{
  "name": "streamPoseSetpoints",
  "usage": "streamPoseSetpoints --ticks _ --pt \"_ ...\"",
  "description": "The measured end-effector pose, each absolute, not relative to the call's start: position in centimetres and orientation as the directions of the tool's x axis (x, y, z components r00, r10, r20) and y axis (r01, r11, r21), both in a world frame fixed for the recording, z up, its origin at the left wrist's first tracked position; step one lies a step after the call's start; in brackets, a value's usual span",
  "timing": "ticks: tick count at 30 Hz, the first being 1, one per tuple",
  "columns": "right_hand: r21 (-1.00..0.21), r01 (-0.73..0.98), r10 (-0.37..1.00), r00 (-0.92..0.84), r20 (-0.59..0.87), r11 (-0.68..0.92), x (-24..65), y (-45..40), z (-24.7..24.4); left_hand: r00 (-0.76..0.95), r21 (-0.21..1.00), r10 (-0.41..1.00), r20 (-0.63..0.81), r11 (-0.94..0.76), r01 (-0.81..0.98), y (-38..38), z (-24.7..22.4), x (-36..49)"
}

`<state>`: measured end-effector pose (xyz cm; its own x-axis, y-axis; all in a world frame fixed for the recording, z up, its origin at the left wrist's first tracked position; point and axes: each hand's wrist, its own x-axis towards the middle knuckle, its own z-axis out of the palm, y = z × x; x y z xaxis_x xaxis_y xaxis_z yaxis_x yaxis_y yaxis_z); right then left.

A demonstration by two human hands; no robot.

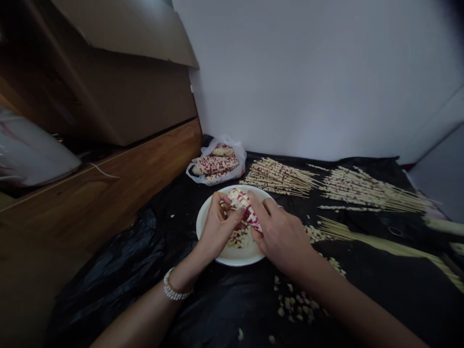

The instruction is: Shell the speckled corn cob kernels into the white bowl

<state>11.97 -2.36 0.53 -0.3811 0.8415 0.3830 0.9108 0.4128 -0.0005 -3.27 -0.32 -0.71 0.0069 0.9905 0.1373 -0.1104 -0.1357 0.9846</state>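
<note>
An ear of corn [250,212] with white and dark red kernels is held over a white bowl [203,232]. My right hand [281,229] wraps round its near right end. Curled fingers of my left hand [219,227] press on its left side, where some pale cob shows bare; the fingertips are partly hidden. Loose kernels [237,239] in the same two colours lie in the bowl under my hands.
More ears [215,164] lie in a clear plastic bag behind the bowl. Two heaps of kernel-threaded skewers [277,176] and bare sticks [362,234] spread rightward. Scattered kernels [295,304] dot the black sheet [224,304]. A cardboard box [145,96] stands left, a white wall [319,77] behind.
</note>
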Motion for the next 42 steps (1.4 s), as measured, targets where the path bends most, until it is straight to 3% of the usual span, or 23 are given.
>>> streamPoseSetpoints --ticks 7,15,32,42 --pt "0.095 0.910 0.829 -0.408 0.382 0.404 11.9 -2.5 0.6 -0.029 0.991 0.995 0.096 -0.098 -0.096 -0.2 -0.5 -2.9" --pt "0.014 0.913 0.847 -0.383 0.370 0.407 12.0 -2.7 1.1 -0.001 0.983 0.991 0.134 -0.133 -0.124 -0.1 -1.0 -3.3" --pt "0.037 0.911 0.827 -0.388 0.407 0.410 12.1 -2.5 0.8 0.070 0.968 0.985 0.156 -0.138 -0.211 -0.1 -1.3 -3.7" --pt "0.001 0.882 0.801 -0.428 0.419 0.471 12.5 -2.3 1.1 0.054 0.964 0.995 0.079 -0.063 -0.257 0.6 -2.0 -4.1"
